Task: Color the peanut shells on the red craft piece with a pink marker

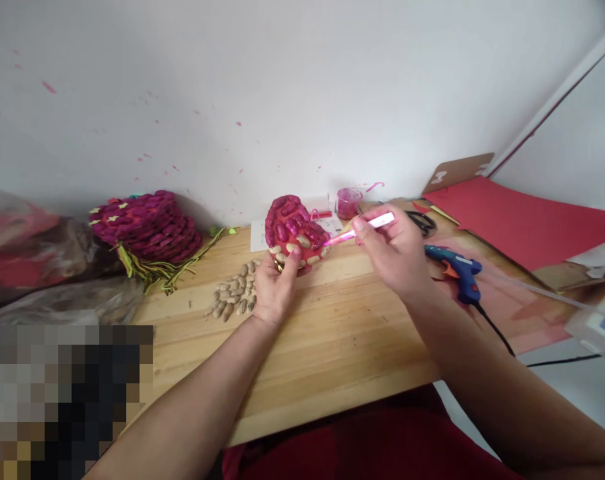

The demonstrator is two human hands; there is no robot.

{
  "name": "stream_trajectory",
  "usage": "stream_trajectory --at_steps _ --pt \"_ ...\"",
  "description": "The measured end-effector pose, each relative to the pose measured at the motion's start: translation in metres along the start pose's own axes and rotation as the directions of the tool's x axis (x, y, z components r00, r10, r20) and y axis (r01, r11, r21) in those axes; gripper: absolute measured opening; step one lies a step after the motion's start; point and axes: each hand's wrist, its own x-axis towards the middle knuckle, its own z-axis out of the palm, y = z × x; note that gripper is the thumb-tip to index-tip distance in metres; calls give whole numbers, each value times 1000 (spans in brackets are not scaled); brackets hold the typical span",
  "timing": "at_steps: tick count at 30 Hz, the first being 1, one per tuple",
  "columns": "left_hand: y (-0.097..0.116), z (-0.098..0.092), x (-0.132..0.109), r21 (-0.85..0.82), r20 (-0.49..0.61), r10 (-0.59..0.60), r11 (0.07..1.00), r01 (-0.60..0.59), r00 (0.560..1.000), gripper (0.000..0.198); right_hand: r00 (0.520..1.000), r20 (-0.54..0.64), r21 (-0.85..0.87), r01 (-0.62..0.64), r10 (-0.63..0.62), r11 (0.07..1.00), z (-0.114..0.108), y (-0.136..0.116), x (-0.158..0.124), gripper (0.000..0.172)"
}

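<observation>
My left hand (pixel 276 287) grips the lower edge of a round red disc (pixel 295 230) covered in peanuts, tilted up off the table. Its upper peanuts are painted magenta, while several along the bottom are still pale tan. In my right hand (pixel 390 250) is a white-handled paintbrush (pixel 375 225), closed between thumb and fingers. The pink tip meets the disc's right edge by a pale peanut. Loose unpainted peanuts (pixel 235 291) lie on the wood left of my left hand. Behind the disc stands a clear cup of magenta paint (pixel 349 201).
A stack of magenta peanut discs (pixel 155 227) with yellow-green cords sits at the left, beside plastic bags (pixel 67 300). On the right are a blue glue gun (pixel 457 270) with its cable, black-handled scissors (pixel 422 222) and red sheets (pixel 527 217). A paint-spattered wall (pixel 222 100) rises behind the table (pixel 332 360).
</observation>
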Motion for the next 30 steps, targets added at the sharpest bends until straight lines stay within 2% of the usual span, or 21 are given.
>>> stream_trajectory --at_steps 4,8,13,20,30 --pt "0 -1 -3 76 27 78 994 -79 997 51 971 44 -101 236 -233 966 8 -3 -15 9" --pt "-2 -3 -3 144 43 103 984 -108 994 47 935 110 -209 353 -336 912 4 -6 -16 4" --pt "-5 -6 -3 219 68 132 965 -144 989 41 940 145 -233 335 -308 913 3 -5 -17 6" --pt "-6 -7 -5 226 86 135 962 -151 987 40 955 153 -198 283 -255 939 5 -6 -15 7" --pt "-5 -7 -6 225 62 141 963 -152 988 38 980 74 -203 198 -187 959 3 1 -15 11"
